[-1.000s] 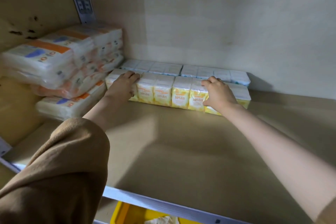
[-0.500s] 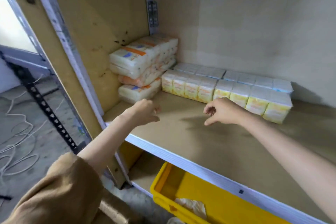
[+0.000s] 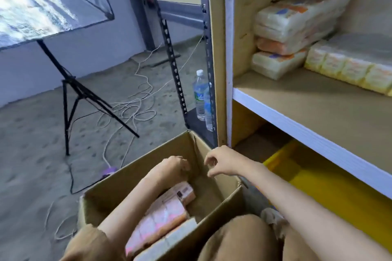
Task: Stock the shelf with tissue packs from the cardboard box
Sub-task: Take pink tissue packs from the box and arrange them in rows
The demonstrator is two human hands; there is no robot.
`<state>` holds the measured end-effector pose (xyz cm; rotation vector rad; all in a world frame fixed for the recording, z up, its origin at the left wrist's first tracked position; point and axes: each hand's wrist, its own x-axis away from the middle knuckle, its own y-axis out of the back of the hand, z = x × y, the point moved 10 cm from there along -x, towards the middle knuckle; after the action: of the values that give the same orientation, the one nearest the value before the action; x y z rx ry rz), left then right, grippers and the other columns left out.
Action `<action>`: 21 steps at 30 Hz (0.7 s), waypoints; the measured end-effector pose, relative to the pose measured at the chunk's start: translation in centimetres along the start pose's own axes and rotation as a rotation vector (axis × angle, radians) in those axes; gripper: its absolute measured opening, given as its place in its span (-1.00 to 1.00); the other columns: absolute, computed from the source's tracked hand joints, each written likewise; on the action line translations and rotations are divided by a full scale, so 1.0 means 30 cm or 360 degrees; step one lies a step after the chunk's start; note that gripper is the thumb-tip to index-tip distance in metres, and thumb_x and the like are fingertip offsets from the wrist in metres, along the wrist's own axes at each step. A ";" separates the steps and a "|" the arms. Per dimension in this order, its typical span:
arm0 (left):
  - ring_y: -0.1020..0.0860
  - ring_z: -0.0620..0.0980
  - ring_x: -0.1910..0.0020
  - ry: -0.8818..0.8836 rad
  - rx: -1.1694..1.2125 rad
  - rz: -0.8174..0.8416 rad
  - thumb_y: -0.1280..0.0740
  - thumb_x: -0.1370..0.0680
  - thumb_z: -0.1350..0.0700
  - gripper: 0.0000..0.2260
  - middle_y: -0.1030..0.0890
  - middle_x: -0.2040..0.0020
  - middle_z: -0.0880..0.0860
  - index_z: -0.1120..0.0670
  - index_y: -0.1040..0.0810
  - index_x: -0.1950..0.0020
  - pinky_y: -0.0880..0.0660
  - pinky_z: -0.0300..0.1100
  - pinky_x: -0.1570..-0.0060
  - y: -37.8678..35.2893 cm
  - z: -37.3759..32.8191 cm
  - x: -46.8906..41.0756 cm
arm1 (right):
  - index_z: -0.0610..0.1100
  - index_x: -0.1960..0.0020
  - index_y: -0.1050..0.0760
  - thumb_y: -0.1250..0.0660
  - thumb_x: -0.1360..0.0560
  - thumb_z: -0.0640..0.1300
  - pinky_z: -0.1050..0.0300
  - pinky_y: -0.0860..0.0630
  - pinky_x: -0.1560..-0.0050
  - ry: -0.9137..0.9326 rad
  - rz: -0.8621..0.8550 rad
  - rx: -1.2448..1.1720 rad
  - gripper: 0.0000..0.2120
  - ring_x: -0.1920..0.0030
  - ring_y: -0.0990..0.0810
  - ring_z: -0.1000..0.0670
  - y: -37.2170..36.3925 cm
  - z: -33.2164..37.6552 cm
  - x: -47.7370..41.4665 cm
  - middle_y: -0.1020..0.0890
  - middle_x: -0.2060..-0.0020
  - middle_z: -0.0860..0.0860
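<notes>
At the lower centre of the frame, the left hand point(image 3: 172, 167) and right hand point(image 3: 222, 162) hover near each other over the open cardboard box point(image 3: 131, 178), each empty with fingers loosely curled. Pinkish tissue packs point(image 3: 163, 212) lie inside the box beneath the left forearm. Stocked packs point(image 3: 350, 68) sit at the back of the shelf point(image 3: 318, 112) on the right.

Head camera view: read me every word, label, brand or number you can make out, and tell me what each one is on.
Nothing is clear enough to quote.
On the water bottle: a green and white label, too blurred to read.
On the pink tissue packs in the cardboard box: a dark printed patch, too small and blurred.
On the white packs stacked on the shelf: orange and blue marks, blurred.
On the yellow packs beside them: print too blurred.
</notes>
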<state>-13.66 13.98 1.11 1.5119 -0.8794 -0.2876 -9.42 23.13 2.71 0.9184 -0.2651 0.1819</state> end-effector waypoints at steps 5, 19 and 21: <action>-0.51 0.06 -0.20 0.0247 0.0049 0.0205 -0.31 -0.49 0.14 -0.73 -0.55 -0.19 0.08 0.10 -0.53 -0.18 -0.46 -0.12 -0.11 -0.216 0.272 0.066 | -0.20 -0.16 -0.54 -0.39 -0.41 -0.20 0.09 -0.48 -0.15 -0.0079 0.0169 0.0063 -0.67 -0.16 -0.55 -0.11 -0.229 0.019 -0.145 -0.59 -0.17 -0.14; -0.41 0.13 -0.32 0.0726 0.0438 0.0457 -0.36 -0.43 0.14 -0.46 -0.38 -0.34 0.14 0.14 -0.32 -0.39 -0.42 -0.05 -0.26 -0.717 0.644 0.074 | -0.29 -0.13 -0.54 -0.30 -0.43 -0.28 0.08 -0.53 -0.06 -0.0319 0.0724 0.0386 -0.71 -0.14 -0.57 -0.18 -0.734 -0.116 -0.388 -0.60 -0.14 -0.22; -0.39 0.11 -0.34 0.0766 0.0490 0.0507 -0.43 -0.39 0.06 -0.38 -0.36 -0.38 0.13 0.14 -0.31 -0.39 -0.40 -0.09 -0.28 -0.773 0.661 0.073 | -0.29 -0.14 -0.53 -0.36 -0.42 -0.26 0.10 -0.51 -0.07 -0.0364 0.0842 0.0431 -0.70 -0.16 -0.56 -0.17 -0.796 -0.152 -0.398 -0.58 -0.16 -0.20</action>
<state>-17.02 -4.33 -23.15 1.5957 -0.7784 0.4486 -13.75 12.08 -21.64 1.1251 -0.7085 0.6139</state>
